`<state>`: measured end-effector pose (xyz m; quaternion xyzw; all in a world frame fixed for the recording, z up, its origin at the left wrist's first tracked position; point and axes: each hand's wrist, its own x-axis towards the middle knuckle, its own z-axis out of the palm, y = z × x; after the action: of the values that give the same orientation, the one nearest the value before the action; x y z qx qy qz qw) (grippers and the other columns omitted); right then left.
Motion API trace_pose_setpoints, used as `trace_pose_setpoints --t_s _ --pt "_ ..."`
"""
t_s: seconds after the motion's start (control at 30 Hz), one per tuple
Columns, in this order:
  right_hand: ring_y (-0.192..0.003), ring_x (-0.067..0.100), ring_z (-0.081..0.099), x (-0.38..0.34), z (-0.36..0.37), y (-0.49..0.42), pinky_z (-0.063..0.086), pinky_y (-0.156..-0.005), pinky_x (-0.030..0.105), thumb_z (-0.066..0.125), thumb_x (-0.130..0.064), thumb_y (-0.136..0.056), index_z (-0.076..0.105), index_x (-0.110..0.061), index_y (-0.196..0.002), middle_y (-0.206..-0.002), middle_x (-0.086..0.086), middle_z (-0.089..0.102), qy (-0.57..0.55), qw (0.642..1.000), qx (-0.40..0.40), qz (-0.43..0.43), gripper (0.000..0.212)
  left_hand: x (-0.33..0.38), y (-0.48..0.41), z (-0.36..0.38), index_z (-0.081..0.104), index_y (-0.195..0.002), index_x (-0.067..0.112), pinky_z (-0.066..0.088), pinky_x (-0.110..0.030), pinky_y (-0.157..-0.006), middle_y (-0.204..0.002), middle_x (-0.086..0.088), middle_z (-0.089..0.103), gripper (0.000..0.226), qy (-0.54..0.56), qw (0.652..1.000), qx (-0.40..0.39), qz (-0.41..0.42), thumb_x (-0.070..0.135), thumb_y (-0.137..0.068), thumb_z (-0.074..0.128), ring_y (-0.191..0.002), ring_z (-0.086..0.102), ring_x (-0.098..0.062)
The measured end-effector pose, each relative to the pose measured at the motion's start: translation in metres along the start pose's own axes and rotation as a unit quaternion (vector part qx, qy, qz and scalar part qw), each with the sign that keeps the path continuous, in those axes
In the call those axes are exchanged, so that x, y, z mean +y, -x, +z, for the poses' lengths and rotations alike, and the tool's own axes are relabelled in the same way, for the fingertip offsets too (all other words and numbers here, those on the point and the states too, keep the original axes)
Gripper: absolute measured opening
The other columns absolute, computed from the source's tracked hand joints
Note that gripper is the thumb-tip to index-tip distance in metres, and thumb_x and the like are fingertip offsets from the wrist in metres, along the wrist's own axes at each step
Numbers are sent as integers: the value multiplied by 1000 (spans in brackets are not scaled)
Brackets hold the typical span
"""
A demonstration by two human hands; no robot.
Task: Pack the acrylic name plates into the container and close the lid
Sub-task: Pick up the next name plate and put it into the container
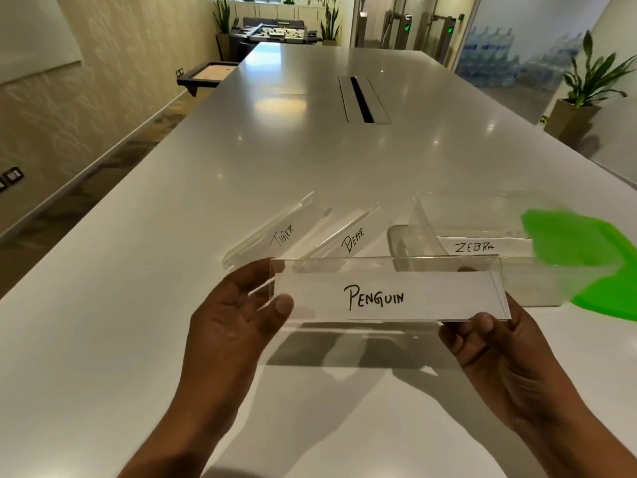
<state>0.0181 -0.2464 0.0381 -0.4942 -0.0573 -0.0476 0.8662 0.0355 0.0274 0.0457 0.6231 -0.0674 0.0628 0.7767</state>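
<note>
Both hands held the PENGUIN plate [386, 294] level above the white table [138, 305]: the left hand [238, 312] pinched its 9 o'clock end, the right hand [489, 343] its 3 o'clock end, thumbs on the front. From that plate, the TIGER plate [275, 232] lay at 11 o'clock, the BEAR plate [348, 236] at 12, the clear container [400, 243] at 1, seemingly holding the ZEBRA plate [475, 246], and the blurred green lid [579, 250] at 2

Handwritten name plates read PENGUIN [386, 294], TIGER [275, 232], BEAR [348, 236] and ZEBRA [479, 244].
</note>
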Motion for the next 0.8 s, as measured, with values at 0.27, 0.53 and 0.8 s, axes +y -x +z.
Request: trace_pose_setpoints --t_s 0.27,0.53,0.8 --pt "-67 4 68 -2 1 4 56 -66 24 94 -38 -45 74 -30 -100 -67 -12 71 -19 1000 4 -5 59 4 -2 6 67 -114 13 54 -20 -84 -127 -2 66 65 9 998 -40 36 33 -57 90 -117 62 -11" --pt "-60 12 67 1 -5 6 52 -57 22 98 -37 -31 76 -22 -86 -64 -2 67 -35 998 38 22 61 2 -1 6 66 -120 27 55 -36 -88 -125 4 67 75 -12 998 -45 43 41 -51 92 -119 61 -12" --pt "-67 11 68 -2 -3 7 52 -60 22 97 -38 -37 71 -21 -112 -74 -6 72 -28 999 23 24 81 3 -1 7 67 -118 33 56 -35 -86 -126 8 67 74 -25 998 -39 37 46 -49 92 -118 61 -9"
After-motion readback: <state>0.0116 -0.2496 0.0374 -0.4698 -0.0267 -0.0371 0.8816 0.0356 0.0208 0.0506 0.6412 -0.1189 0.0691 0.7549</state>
